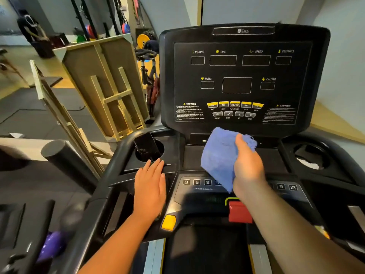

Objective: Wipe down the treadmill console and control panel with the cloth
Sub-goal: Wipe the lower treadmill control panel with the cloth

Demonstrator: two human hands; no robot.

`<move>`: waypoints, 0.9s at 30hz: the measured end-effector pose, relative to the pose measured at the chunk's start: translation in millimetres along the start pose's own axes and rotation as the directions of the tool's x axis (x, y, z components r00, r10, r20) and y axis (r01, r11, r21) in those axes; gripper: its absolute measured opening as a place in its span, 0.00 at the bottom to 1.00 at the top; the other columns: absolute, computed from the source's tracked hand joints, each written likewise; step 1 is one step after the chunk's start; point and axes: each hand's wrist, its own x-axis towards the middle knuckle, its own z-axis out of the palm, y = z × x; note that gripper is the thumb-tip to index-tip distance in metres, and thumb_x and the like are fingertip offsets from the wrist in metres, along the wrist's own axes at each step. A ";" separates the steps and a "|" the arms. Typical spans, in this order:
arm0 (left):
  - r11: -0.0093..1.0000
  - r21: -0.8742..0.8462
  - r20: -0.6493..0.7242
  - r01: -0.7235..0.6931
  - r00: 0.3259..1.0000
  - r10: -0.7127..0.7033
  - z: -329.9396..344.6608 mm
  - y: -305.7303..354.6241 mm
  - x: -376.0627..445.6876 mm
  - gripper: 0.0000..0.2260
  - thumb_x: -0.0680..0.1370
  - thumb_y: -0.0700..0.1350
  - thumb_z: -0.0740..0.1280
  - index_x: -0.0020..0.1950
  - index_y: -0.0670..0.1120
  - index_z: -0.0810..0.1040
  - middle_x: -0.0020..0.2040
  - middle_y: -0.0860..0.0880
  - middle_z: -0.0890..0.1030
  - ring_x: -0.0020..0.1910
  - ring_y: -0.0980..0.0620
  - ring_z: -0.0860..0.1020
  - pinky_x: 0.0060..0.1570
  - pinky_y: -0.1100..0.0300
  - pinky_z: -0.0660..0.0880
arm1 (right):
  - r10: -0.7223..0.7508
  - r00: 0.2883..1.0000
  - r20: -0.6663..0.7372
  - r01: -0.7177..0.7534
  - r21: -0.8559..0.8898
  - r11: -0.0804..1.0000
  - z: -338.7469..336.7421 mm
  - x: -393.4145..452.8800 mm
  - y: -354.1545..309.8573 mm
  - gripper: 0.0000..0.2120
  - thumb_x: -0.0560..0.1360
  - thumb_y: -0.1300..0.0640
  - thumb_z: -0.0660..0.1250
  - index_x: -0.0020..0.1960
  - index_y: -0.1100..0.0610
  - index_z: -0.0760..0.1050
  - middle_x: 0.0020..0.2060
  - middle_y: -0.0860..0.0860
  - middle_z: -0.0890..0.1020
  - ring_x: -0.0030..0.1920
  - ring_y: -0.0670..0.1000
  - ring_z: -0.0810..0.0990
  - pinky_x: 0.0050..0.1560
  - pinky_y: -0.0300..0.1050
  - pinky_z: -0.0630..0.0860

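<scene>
The black treadmill console (pixel 243 76) stands upright ahead, its displays dark, with yellow buttons along the bottom. Below it lies the control panel (pixel 197 188) with numbered keys and a red stop button (pixel 240 211). My right hand (pixel 247 165) grips a crumpled blue cloth (pixel 219 155) over the shelf between console and panel; the cloth hides some number keys. My left hand (pixel 150 186) rests flat, fingers together, on the left side of the deck beside the panel, holding nothing.
A dark phone (pixel 147 147) leans in the left cup holder; the right cup holder (pixel 311 155) holds something pale. A yellow handle button (pixel 168 222) sits near my left wrist. Wooden frames (pixel 102 84) lean at left, with gym weights and a bike behind.
</scene>
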 end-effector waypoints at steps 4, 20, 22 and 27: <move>0.999 -0.002 0.063 -0.033 0.997 0.033 -0.9 -5.4 -14.1 0.22 0.83 0.50 0.49 0.77 0.51 0.61 0.79 0.53 0.61 0.79 0.52 0.51 0.78 0.47 0.50 | -0.414 0.859 0.303 0.502 -0.330 0.800 5.0 -28.6 25.5 0.09 0.84 0.62 0.56 0.55 0.57 0.76 0.45 0.45 0.82 0.48 0.43 0.81 0.48 0.32 0.69; 0.972 -0.226 0.050 0.057 0.998 -0.047 -10.8 -6.5 -68.0 0.18 0.81 0.42 0.57 0.71 0.50 0.71 0.75 0.52 0.66 0.76 0.54 0.60 0.75 0.53 0.61 | -0.214 0.552 0.806 0.777 -0.590 -0.220 -42.1 -48.7 132.4 0.38 0.73 0.49 0.68 0.77 0.61 0.59 0.77 0.57 0.65 0.78 0.59 0.62 0.76 0.54 0.55; 0.970 -0.225 0.073 0.096 0.994 -0.082 -11.8 -5.8 -69.3 0.14 0.81 0.43 0.58 0.66 0.50 0.74 0.64 0.53 0.73 0.66 0.55 0.70 0.67 0.56 0.68 | -0.275 0.673 0.687 0.671 -0.723 -0.165 -64.7 -35.0 121.2 0.35 0.76 0.47 0.67 0.77 0.62 0.62 0.76 0.58 0.67 0.76 0.60 0.65 0.76 0.54 0.59; 0.969 -0.080 0.237 0.235 0.948 -0.211 -14.3 1.7 -68.6 0.14 0.82 0.50 0.54 0.47 0.52 0.79 0.47 0.53 0.79 0.47 0.53 0.76 0.48 0.55 0.72 | -0.392 0.778 0.491 0.498 -0.862 -0.092 -49.5 -34.7 119.1 0.34 0.80 0.43 0.57 0.78 0.65 0.59 0.76 0.63 0.64 0.77 0.65 0.61 0.75 0.60 0.57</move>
